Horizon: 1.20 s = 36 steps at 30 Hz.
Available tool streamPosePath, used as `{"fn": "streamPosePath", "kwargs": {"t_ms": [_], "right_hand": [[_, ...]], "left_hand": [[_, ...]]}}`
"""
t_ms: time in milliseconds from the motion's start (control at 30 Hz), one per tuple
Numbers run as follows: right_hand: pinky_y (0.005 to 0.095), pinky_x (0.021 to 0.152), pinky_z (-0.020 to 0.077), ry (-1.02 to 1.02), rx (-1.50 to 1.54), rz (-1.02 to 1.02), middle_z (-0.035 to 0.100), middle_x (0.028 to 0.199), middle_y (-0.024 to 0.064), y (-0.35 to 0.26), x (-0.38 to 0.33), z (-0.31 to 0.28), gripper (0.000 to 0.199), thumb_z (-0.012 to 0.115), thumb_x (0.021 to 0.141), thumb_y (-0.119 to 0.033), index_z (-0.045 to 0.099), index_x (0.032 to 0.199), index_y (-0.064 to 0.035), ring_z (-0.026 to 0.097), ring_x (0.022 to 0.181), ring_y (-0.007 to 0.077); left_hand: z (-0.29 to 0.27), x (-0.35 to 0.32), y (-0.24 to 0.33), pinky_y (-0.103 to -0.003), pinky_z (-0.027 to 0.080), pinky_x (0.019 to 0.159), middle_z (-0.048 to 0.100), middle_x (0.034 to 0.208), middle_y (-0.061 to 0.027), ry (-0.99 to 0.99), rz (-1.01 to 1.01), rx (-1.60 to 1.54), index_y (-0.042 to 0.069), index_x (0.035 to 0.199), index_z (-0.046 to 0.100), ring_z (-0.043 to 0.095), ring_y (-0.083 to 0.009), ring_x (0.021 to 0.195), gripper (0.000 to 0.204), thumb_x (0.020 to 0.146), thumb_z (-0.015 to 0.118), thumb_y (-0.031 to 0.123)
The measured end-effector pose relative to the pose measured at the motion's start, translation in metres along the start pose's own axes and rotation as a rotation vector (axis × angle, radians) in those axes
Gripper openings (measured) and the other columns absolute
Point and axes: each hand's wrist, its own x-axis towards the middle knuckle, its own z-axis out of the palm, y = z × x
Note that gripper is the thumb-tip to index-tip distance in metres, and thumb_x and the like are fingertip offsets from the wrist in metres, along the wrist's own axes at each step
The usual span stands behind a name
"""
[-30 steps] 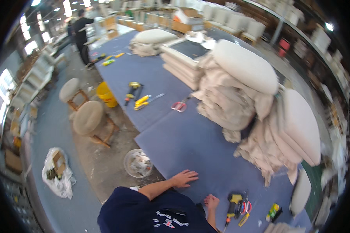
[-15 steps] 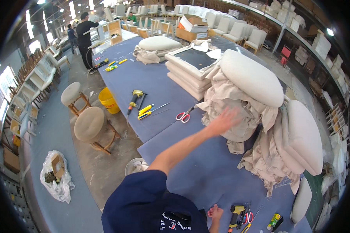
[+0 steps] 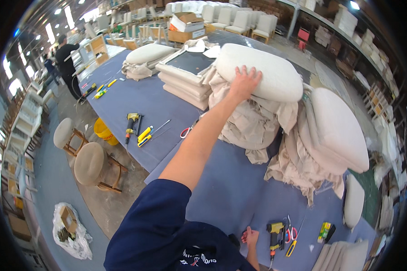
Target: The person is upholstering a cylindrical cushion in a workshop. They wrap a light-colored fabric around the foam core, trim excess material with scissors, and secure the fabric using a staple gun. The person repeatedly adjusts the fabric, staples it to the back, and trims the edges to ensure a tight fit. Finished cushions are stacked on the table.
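My left arm stretches far across the blue-covered table (image 3: pixel 221 189). My left hand (image 3: pixel 244 82) lies flat with spread fingers on the front edge of a cream seat cushion (image 3: pixel 262 72); it does not hold it. That cushion tops a heap of beige fabric (image 3: pixel 251 124). My right hand (image 3: pixel 251 237) rests open on the table close to my body. Just to its right lie a yellow-and-black staple gun (image 3: pixel 275 231), red-handled scissors (image 3: pixel 290 232) and a yellow-handled tool.
More cream cushions (image 3: pixel 341 128) are stacked at the right. Another staple gun (image 3: pixel 132 123), yellow tools (image 3: pixel 144 134) and red scissors (image 3: pixel 186 132) lie mid-table. Two stools (image 3: pixel 90 163), a yellow bucket (image 3: pixel 104 131) and a bag of scraps stand on the floor at left. A person (image 3: pixel 68 63) works at the far end.
My left hand rose from the table near my body and reached forward onto the cream cushion. My right hand stayed on the table by the staple gun.
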Motion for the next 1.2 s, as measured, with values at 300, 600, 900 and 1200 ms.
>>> {"fn": "streamPosePath", "kwargs": {"t_ms": [300,600,900,1200], "right_hand": [[0.0331,0.041,0.0529,0.049,0.041,-0.054,0.067,0.059,0.0127,-0.007,0.018,0.007,0.053,0.058,0.102,-0.041,0.066,0.072,0.0024,0.064,0.045,0.019],[0.0353,0.044,0.0567,0.192,0.145,-0.086,0.07,0.063,0.0125,-0.008,0.005,0.007,0.05,0.057,0.101,-0.036,0.067,0.073,0.0042,0.066,0.048,0.0197],[0.0365,0.043,0.0557,0.08,0.153,0.026,0.069,0.063,0.0137,-0.012,0.001,-0.006,0.051,0.054,0.103,-0.037,0.065,0.075,0.0043,0.065,0.046,0.021],[0.0348,0.038,0.0511,0.063,0.128,0.086,0.066,0.06,0.0141,-0.008,0.013,-0.006,0.055,0.054,0.103,-0.042,0.064,0.074,0.0038,0.062,0.042,0.0203]], "left_hand": [[0.01,-0.006,-0.039,-0.054,0.037,0.115,0.042,0.158,-0.0202,-0.07,0.21,-0.031,0.007,0.157,0.033,0.047,-0.0374,0.139,0.099,0.072,0.084,0.018],[-0.125,0.021,-0.016,-0.052,0.052,0.093,0.062,0.127,-0.0314,-0.232,0.314,0.037,-0.006,0.145,0.044,0.065,-0.0483,0.105,0.083,0.07,0.077,0.008],[-0.15,-0.178,0.027,-0.049,0.033,0.118,0.042,0.156,-0.0215,-0.384,0.338,-0.505,0.008,0.151,0.047,0.036,-0.0413,0.147,0.075,0.081,0.075,0.008],[-0.147,-0.186,0.04,-0.058,0.02,0.122,0.028,0.164,-0.022,0.069,0.13,-0.203,0.015,0.155,0.043,0.02,-0.0472,0.152,0.081,0.084,0.08,0.026]]}}
